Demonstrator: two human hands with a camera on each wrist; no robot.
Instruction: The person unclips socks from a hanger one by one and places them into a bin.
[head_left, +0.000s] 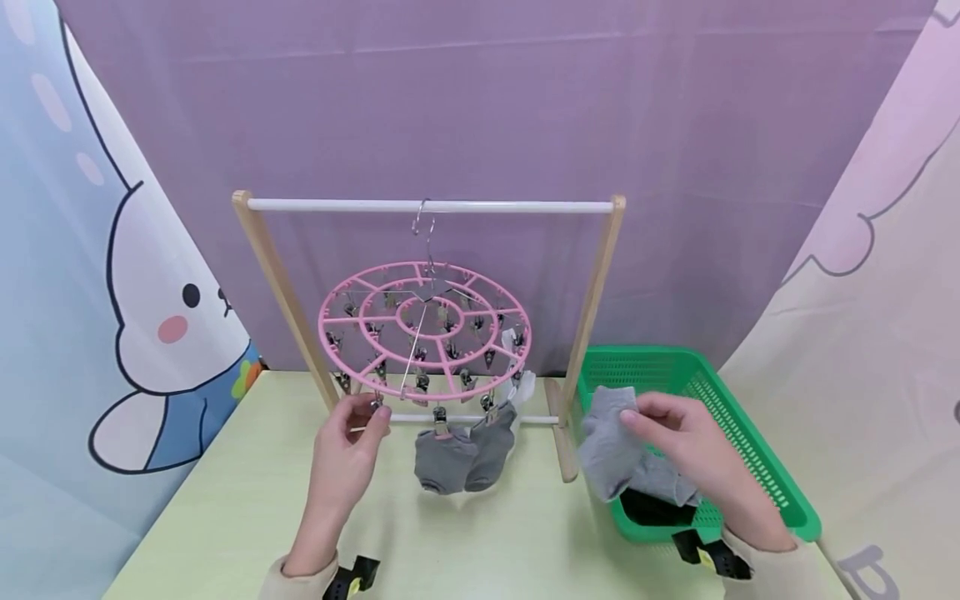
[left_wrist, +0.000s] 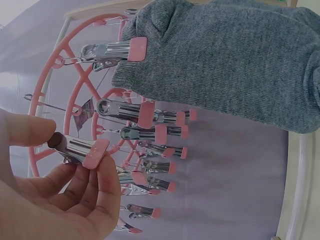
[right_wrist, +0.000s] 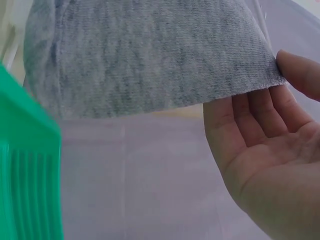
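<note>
My left hand [head_left: 347, 446] pinches a metal clip [left_wrist: 77, 150] with pink tips, at the front left of a round pink clip hanger [head_left: 322, 321]. In the left wrist view the thumb is on the clip's handle end and the fingers are beneath it. My right hand [head_left: 693, 446] holds a light grey sock [right_wrist: 150, 60] by its edge, between thumb and fingers, above the green basket. Darker grey socks [head_left: 446, 460] hang from clips at the hanger's front. Behind them a white sock-like piece [head_left: 525, 387] hangs at the right side.
A wooden stand with a white rod [head_left: 510, 207] carries the hanger by its hook. The green basket [head_left: 637, 353] stands to the right, with a black item [head_left: 656, 508] inside. Several other clips dangle from the rings. Purple cloth [head_left: 480, 108] hangs behind.
</note>
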